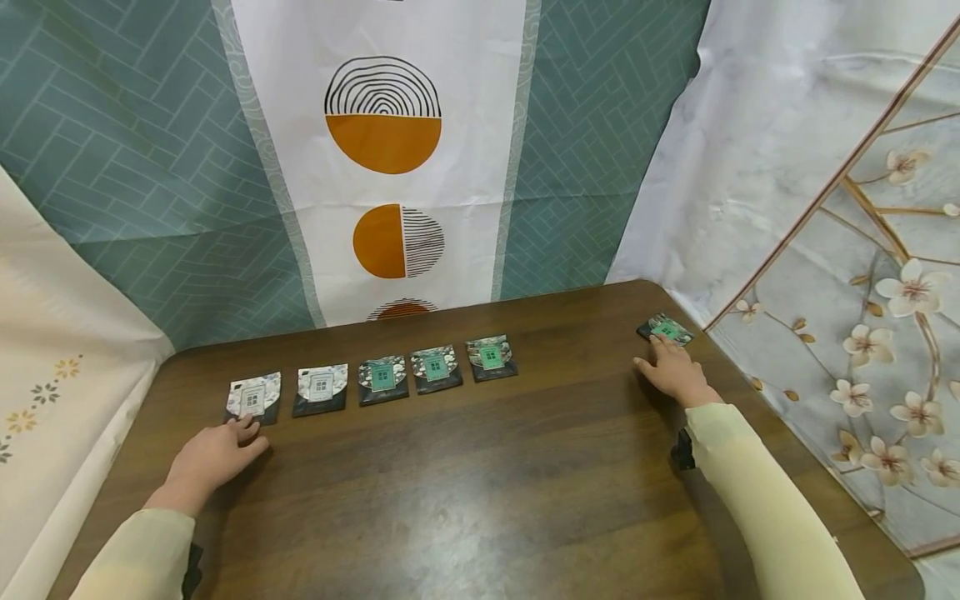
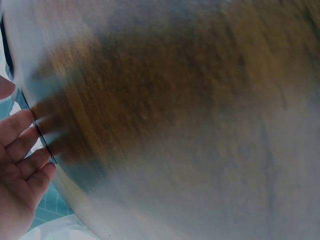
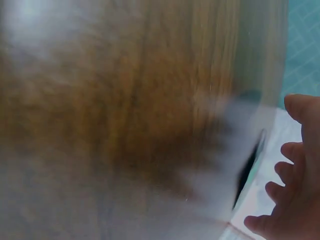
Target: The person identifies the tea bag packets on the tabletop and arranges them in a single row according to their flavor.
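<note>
At the left end of a row of small flat packets, my left hand [image 1: 212, 458] touches the lower edge of a white-and-black packet [image 1: 255, 393], its fingers loosely bent. The left wrist view shows those fingertips along the packet's thin edge [image 2: 42, 136]. Far to the right, my right hand [image 1: 671, 372] reaches over the near side of a green-and-black packet [image 1: 672, 331] lying by itself. In the right wrist view its fingers are spread, and this packet [image 3: 248, 172] appears edge-on beside them. Neither hand is curled round a packet.
Between the hands lie another white packet [image 1: 322, 386] and three green ones: the left [image 1: 383, 379], the middle [image 1: 436, 367] and the right [image 1: 491, 357]. All rest on a brown wooden table [image 1: 465, 475]. Patterned cloths [image 1: 405, 192] hang behind and beside it.
</note>
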Available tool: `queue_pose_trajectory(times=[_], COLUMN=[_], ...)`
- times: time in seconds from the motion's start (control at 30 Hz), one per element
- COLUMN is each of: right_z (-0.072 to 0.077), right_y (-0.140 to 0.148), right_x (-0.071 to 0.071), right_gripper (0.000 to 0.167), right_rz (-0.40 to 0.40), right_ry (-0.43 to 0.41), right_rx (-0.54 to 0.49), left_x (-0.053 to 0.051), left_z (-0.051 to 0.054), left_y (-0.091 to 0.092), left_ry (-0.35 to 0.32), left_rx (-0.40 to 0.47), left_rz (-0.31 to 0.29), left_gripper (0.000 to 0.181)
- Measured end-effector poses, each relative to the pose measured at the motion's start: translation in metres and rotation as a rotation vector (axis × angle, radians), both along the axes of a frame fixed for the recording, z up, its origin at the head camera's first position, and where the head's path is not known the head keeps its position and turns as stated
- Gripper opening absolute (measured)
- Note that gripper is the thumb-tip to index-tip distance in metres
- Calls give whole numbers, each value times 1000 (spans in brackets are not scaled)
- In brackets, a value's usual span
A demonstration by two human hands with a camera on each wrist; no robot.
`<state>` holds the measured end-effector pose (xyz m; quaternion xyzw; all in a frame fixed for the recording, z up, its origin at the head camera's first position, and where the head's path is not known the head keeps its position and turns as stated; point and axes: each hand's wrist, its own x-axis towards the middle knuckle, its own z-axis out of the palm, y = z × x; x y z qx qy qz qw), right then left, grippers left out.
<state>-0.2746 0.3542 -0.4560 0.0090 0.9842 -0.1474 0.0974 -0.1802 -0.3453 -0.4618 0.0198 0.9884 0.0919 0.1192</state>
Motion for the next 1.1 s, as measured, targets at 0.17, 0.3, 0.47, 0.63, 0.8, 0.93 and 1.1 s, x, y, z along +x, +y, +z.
queue_pose_trajectory(times=[0.17, 0.3, 0.47, 0.63, 0.8, 0.93, 1.1], right_z=[0, -1, -5, -9, -11, -9, -5], right_y=[5, 8, 12, 14, 14, 13, 11], right_x=[-9, -14, -20, -22, -22, -23, -24], right_gripper=[81, 81, 81, 81, 78, 76, 75], right_rz=[-20, -23, -40, -50, -50, -45, -36], right_ry=[-35, -57, -65, -63, -72, -82, -107], right_rx=[-20, -29, -17, 17, 30, 25, 19], left_x=[0, 0, 0, 0, -1, -1, 0], left_z=[0, 0, 1, 3, 2, 1, 0], left_y=[0, 0, 1, 1, 1, 0, -1], left_ry=[-2, -5, -19, -17, -8, -3, -1], left_rx=[-5, -3, -1, 3, 11, 12, 8], left_rz=[3, 3, 10, 11, 7, 8, 1], left_gripper=[60, 61, 62, 61, 60, 60, 60])
